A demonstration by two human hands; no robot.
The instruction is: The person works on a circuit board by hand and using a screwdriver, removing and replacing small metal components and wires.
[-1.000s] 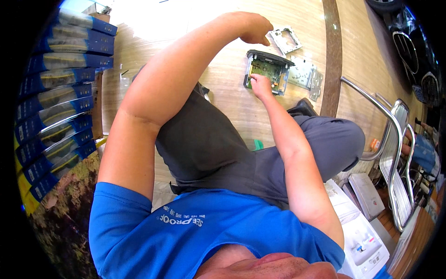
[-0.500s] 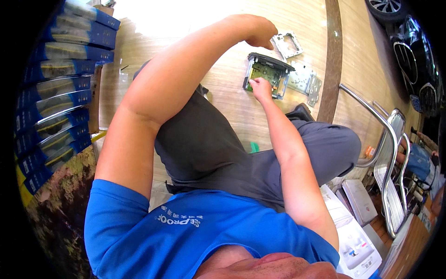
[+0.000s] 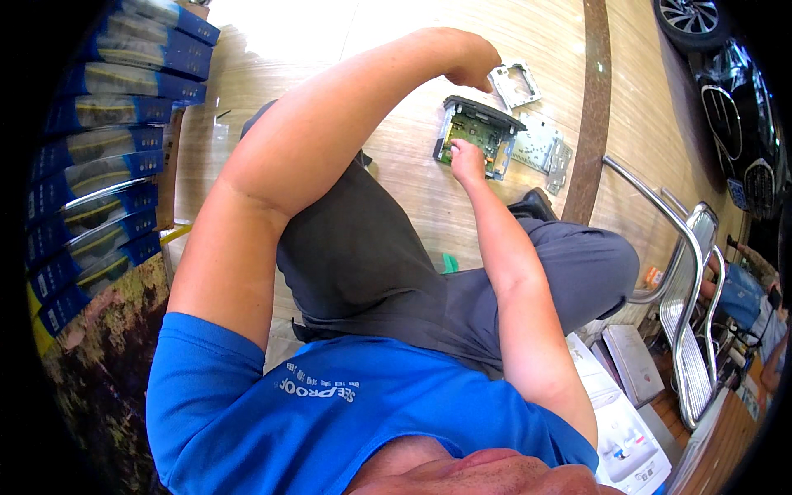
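An opened electronic unit [image 3: 483, 134] with a green circuit board and a dark front panel lies on the floor in front of me. My right hand [image 3: 469, 161] rests over its near left part, fingers drawn together; what they pinch is too small to make out. Beyond the unit, my left hand [image 3: 473, 63] hangs with curled fingers above the floor. The white metal frame [image 3: 517, 83] with a square opening lies right beside its fingertips. Anything inside the left hand is hidden by the hand itself.
A perforated metal plate [image 3: 536, 140] and a grey bracket [image 3: 558, 163] lie right of the unit. Blue boxes [image 3: 124, 107] are stacked at left. A tubular metal bench [image 3: 689, 305] and a black car [image 3: 734, 124] stand at right; my crossed legs [image 3: 363, 256] are below.
The whole view has shifted slightly. Both hands keep nearly the same places, the right at the board and the left by the white frame, with small finger movements.
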